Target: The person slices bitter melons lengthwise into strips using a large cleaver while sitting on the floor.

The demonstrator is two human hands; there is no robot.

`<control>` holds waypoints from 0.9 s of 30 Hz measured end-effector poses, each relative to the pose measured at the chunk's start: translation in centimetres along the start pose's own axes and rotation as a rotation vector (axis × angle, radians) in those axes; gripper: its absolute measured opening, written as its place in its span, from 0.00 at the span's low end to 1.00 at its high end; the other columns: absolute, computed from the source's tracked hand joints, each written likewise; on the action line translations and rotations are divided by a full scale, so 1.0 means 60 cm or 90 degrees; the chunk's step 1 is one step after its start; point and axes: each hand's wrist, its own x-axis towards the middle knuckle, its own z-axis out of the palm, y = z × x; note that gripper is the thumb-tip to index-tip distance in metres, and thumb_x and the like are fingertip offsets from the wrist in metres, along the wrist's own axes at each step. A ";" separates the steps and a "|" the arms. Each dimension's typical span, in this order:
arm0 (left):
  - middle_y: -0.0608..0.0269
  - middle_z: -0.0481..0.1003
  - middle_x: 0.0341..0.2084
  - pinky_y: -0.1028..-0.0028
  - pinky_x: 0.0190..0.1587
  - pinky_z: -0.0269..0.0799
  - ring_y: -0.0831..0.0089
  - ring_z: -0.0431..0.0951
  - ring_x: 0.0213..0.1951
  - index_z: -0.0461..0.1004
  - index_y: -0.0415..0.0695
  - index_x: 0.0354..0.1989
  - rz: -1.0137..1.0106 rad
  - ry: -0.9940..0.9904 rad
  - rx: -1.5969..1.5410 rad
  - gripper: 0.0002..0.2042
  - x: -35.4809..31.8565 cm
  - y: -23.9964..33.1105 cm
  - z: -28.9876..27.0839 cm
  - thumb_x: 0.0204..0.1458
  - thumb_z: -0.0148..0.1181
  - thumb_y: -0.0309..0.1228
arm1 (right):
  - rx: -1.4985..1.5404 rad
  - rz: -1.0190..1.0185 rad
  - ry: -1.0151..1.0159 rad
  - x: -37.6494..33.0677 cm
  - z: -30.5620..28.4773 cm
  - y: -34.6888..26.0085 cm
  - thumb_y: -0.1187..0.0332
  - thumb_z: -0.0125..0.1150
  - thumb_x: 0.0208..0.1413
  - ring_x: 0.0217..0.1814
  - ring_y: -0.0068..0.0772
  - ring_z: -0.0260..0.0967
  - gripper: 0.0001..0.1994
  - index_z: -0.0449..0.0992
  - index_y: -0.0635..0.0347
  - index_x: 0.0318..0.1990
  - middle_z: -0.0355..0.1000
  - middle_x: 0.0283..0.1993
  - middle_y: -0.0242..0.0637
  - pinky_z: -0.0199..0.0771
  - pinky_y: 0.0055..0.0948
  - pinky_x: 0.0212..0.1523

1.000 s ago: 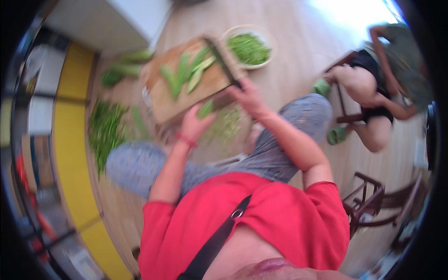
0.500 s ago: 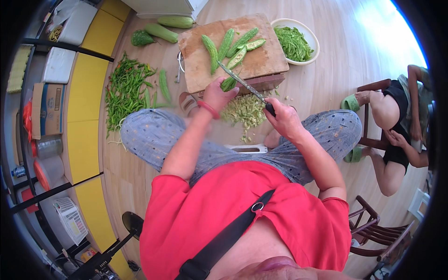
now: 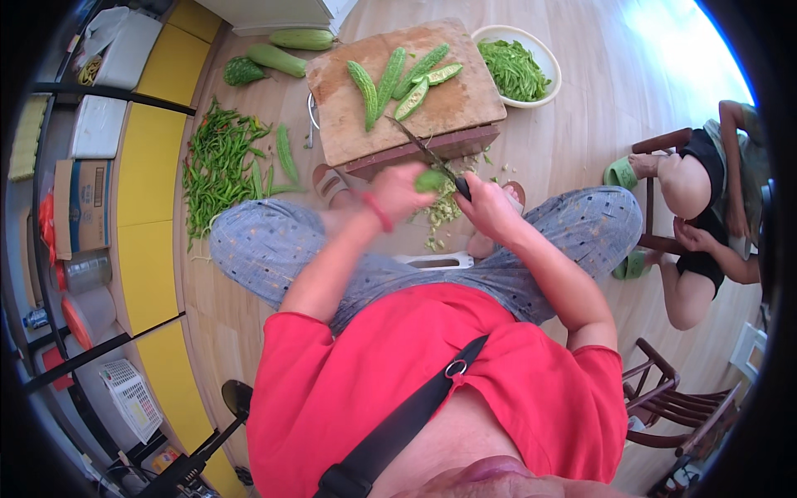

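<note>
Left grip [image 3: 400,187] clasps a motion-blurred green gourd piece [image 3: 429,181]; right grip [image 3: 488,205] wraps a black-handled knife [image 3: 433,157].
The piece is near pale scraps [image 3: 444,214], on the wearer's side of the cutting board [image 3: 465,108], where bumpy green gourds [image 3: 389,80] and two pieces with pale, seedy faces [image 3: 412,100] lie.

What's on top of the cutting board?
Five green gourd pieces, two showing pale cut faces; the knife tip overlaps its near edge in view. Board surface beneath the pieces is hidden.

Yellow cabinets [image 3: 149,266], cardboard box [image 3: 86,203], slatted chair [image 3: 677,405]
</note>
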 end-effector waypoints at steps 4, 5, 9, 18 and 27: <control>0.55 0.74 0.26 0.68 0.34 0.69 0.66 0.74 0.30 0.69 0.42 0.39 -0.139 -0.012 -0.312 0.17 0.001 0.023 0.004 0.42 0.59 0.38 | 0.139 0.073 0.046 0.018 -0.003 0.014 0.66 0.52 0.48 0.22 0.52 0.66 0.10 0.65 0.65 0.31 0.67 0.20 0.51 0.66 0.41 0.26; 0.57 0.74 0.27 0.70 0.36 0.68 0.69 0.74 0.32 0.68 0.42 0.40 -0.210 0.027 -0.443 0.17 0.013 0.021 -0.009 0.45 0.58 0.37 | 0.185 0.095 0.056 0.018 -0.007 0.021 0.66 0.52 0.48 0.20 0.50 0.65 0.10 0.65 0.65 0.31 0.67 0.19 0.49 0.66 0.39 0.24; 0.62 0.72 0.24 0.69 0.32 0.71 0.71 0.72 0.30 0.68 0.45 0.36 -0.333 0.145 -0.833 0.15 0.052 -0.038 -0.059 0.47 0.58 0.42 | 0.357 0.140 0.102 0.017 -0.022 0.005 0.67 0.53 0.50 0.11 0.16 0.56 0.08 0.64 0.62 0.29 0.59 0.13 0.28 0.56 0.20 0.11; 0.59 0.71 0.31 0.68 0.32 0.72 0.67 0.72 0.32 0.66 0.43 0.37 -0.354 0.337 -0.990 0.14 0.067 -0.041 -0.037 0.46 0.59 0.36 | 0.314 0.077 0.127 0.004 0.015 -0.035 0.65 0.53 0.49 0.19 0.38 0.61 0.10 0.65 0.64 0.31 0.62 0.18 0.46 0.62 0.34 0.24; 0.58 0.70 0.31 0.67 0.32 0.73 0.66 0.72 0.32 0.65 0.41 0.38 -0.317 0.357 -0.950 0.14 0.057 -0.020 -0.019 0.47 0.58 0.34 | 0.257 0.072 0.095 -0.002 0.025 -0.033 0.66 0.53 0.49 0.22 0.48 0.65 0.10 0.65 0.64 0.33 0.64 0.19 0.49 0.63 0.37 0.24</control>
